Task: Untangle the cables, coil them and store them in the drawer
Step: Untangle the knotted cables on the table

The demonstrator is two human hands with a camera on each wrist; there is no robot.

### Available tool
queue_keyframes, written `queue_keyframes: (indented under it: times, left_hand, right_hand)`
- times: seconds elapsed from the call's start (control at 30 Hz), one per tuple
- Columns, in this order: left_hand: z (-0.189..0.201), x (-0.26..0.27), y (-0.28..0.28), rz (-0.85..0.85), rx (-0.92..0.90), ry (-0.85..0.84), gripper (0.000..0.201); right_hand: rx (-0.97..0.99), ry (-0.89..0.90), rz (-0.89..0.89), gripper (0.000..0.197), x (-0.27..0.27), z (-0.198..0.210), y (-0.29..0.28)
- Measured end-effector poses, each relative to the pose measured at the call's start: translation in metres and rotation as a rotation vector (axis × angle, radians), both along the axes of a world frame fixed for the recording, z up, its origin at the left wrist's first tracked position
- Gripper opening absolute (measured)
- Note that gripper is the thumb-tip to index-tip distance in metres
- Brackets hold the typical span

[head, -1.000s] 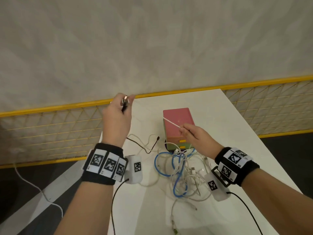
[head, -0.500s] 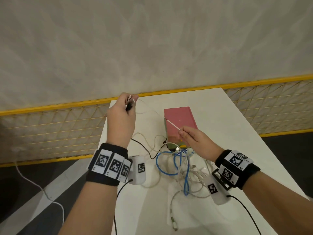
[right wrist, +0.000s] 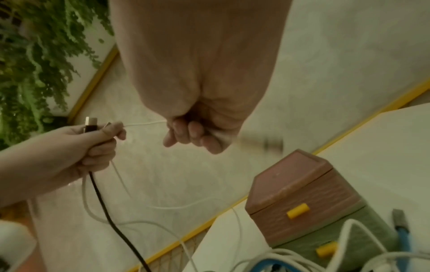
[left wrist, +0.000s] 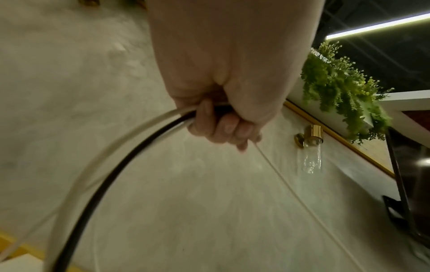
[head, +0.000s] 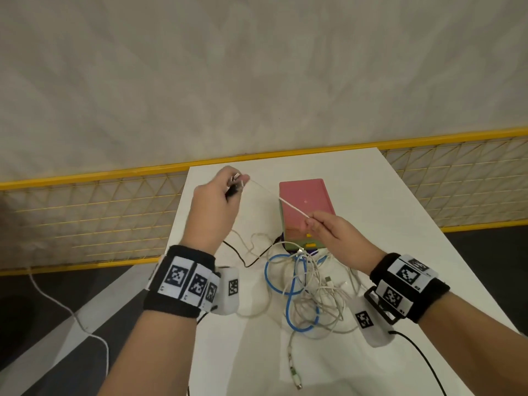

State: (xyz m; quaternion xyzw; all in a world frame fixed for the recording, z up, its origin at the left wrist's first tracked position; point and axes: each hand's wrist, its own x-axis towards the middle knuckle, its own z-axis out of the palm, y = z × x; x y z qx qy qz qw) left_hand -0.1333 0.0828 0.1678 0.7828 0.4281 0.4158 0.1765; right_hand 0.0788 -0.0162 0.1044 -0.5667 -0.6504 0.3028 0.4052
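My left hand [head: 217, 201] is raised over the table's far left corner and grips the plug ends of a black cable [head: 237, 254] and a white cable [head: 264, 190]. The plugs [right wrist: 90, 125] stick up out of that fist [left wrist: 223, 127]. My right hand [head: 328, 230] pinches the same thin white cable [right wrist: 144, 125], which runs taut between the two hands. A tangle of white and blue cables [head: 303, 292] lies on the white table [head: 400, 224] in front of the small drawer box [head: 304, 204], pink on top and green below, with yellow handles [right wrist: 298, 210].
A yellow mesh fence [head: 85, 212] runs behind and beside the table. A loose white plug end [head: 294, 372] trails toward the near edge. A wall lamp [left wrist: 311, 139] and hanging green plants [left wrist: 344, 92] are on the wall. Both drawers look closed.
Both hands have moved slightly apart and the thin white cable between them has been drawn longer and tighter. The black cable's slack on the table has shifted toward the left hand.
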Motion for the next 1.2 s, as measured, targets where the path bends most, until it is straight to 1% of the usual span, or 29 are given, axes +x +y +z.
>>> queue_keyframes:
  times: [0.03, 0.1, 0.13, 0.17, 0.23, 0.27, 0.3, 0.33, 0.37, 0.43, 0.47, 0.5, 0.53, 0.57, 0.6, 0.63, 0.67, 0.7, 0.77, 0.8, 0.83, 0.9, 0.93, 1.0, 1.03, 1.13, 1.2]
  left_hand:
    - [0.002, 0.000, -0.001, -0.059, -0.047, 0.006, 0.015]
    - [-0.004, 0.005, -0.009, -0.213, -0.146, 0.112, 0.025]
    - [-0.010, 0.009, -0.013, -0.259, -0.144, 0.187, 0.022]
    - [-0.015, 0.012, -0.016, -0.271, -0.112, 0.237, 0.016]
    - [-0.023, 0.010, -0.014, -0.234, -0.075, 0.245, 0.016]
    - [-0.026, 0.007, -0.012, -0.215, -0.084, 0.238, 0.018]
    - [-0.031, 0.003, -0.009, -0.209, -0.099, 0.244, 0.020]
    - [-0.036, -0.002, -0.008, -0.212, -0.114, 0.264, 0.020]
    - [-0.042, -0.006, -0.006, -0.219, -0.130, 0.285, 0.019]
    - [-0.047, -0.014, -0.008, -0.192, -0.163, 0.257, 0.010]
    - [-0.047, -0.018, -0.008, -0.151, -0.172, 0.226, 0.013]
    - [-0.047, -0.021, -0.007, -0.104, -0.179, 0.194, 0.029]
    - [-0.045, -0.023, -0.007, -0.068, -0.198, 0.181, 0.047]
    - [-0.043, -0.026, -0.007, -0.051, -0.224, 0.175, 0.063]
    - [-0.042, -0.028, -0.008, -0.053, -0.266, 0.161, 0.074]
    - [-0.043, -0.028, -0.009, -0.066, -0.326, 0.135, 0.080]
    - [-0.045, -0.029, -0.010, -0.090, -0.386, 0.107, 0.080]
    - [-0.047, -0.029, -0.010, -0.115, -0.428, 0.094, 0.071]
    - [-0.056, -0.027, -0.010, -0.150, -0.444, 0.116, 0.041]
    - [-0.059, -0.024, -0.011, -0.162, -0.422, 0.142, 0.028]
    - [-0.063, -0.021, -0.013, -0.170, -0.402, 0.160, 0.022]
    - [-0.070, -0.012, -0.016, -0.181, -0.390, 0.170, 0.022]
    - [-0.073, -0.008, -0.017, -0.186, -0.395, 0.173, 0.024]
    - [-0.079, 0.001, -0.018, -0.201, -0.408, 0.185, 0.026]
    - [-0.081, 0.006, -0.019, -0.210, -0.416, 0.188, 0.027]
    - [-0.085, 0.019, -0.024, -0.232, -0.429, 0.195, 0.025]
    - [-0.086, 0.025, -0.028, -0.240, -0.429, 0.195, 0.023]
  right_hand:
    - [-0.007, -0.010, 0.003, 0.026, 0.000, -0.001, -0.001]
    - [0.008, 0.021, 0.027, 0.028, -0.005, 0.003, 0.000]
    - [0.018, 0.042, 0.047, 0.032, -0.008, 0.007, 0.001]
    - [0.024, 0.040, 0.061, 0.036, -0.012, 0.010, 0.003]
    - [0.027, -0.060, 0.082, 0.040, -0.011, 0.009, 0.008]
    - [0.022, -0.166, 0.085, 0.038, -0.007, 0.006, 0.010]
    - [-0.001, -0.291, 0.085, 0.031, -0.004, 0.004, 0.013]
    - [-0.051, -0.379, 0.086, 0.024, -0.003, 0.004, 0.016]
    - [-0.107, -0.422, 0.092, 0.024, -0.004, 0.007, 0.021]
    - [-0.147, -0.444, 0.087, 0.034, -0.011, 0.016, 0.037]
    - [-0.141, -0.411, 0.052, 0.030, -0.015, 0.020, 0.049]
    - [-0.128, -0.352, 0.025, 0.022, -0.020, 0.022, 0.062]
    - [-0.135, -0.289, 0.025, 0.028, -0.024, 0.024, 0.075]
    - [-0.165, -0.230, 0.071, 0.048, -0.027, 0.027, 0.084]
    - [-0.208, -0.179, 0.127, 0.064, -0.030, 0.030, 0.090]
    - [-0.233, -0.155, 0.158, 0.072, -0.030, 0.031, 0.092]
    - [-0.228, -0.152, 0.164, 0.071, -0.027, 0.031, 0.091]
    - [-0.200, -0.167, 0.140, 0.063, -0.022, 0.030, 0.088]
    - [-0.168, -0.268, 0.059, 0.033, -0.006, 0.018, 0.073]
    - [-0.195, -0.349, 0.022, 0.019, 0.003, 0.012, 0.062]
    - [-0.247, -0.431, -0.001, 0.013, 0.013, 0.002, 0.050]
    - [-0.427, -0.591, -0.003, 0.012, 0.032, -0.020, 0.029]
    - [-0.545, -0.636, 0.007, 0.013, 0.039, -0.032, 0.020]
    - [-0.751, -0.645, 0.011, 0.016, 0.045, -0.056, 0.009]
    - [-0.805, -0.650, 0.000, 0.019, 0.044, -0.068, 0.006]
    - [-0.807, -0.702, -0.083, 0.036, 0.035, -0.099, 0.001]
    - [-0.793, -0.672, -0.149, 0.036, 0.028, -0.112, -0.001]
